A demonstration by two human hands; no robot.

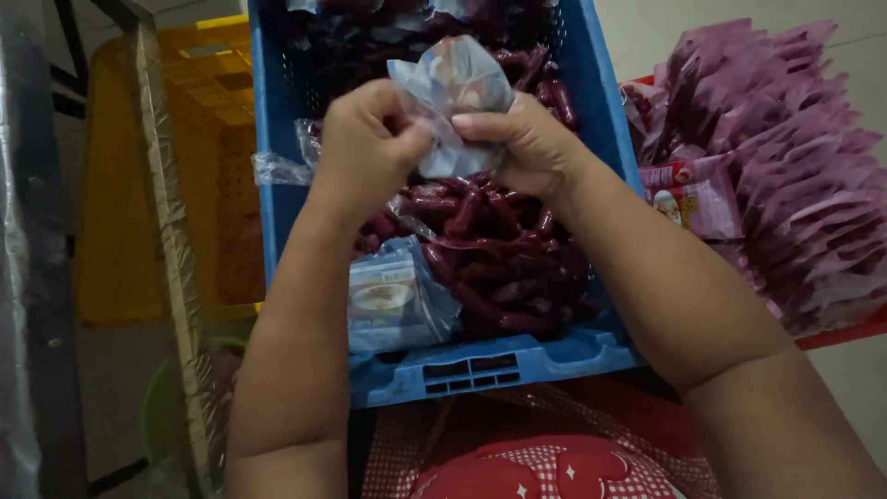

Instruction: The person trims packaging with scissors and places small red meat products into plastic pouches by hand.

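Over glossy sausages (499, 249), hands (453, 143) pinch crinkled pouch (450, 92).

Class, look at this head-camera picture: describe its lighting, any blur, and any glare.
Head view: dim, soft light; the sausages in the blue crate read dark. Both hands, left and right, and the clear bag they pinch look slightly soft. Faint sheen on the bag; the pink packets are brighter.
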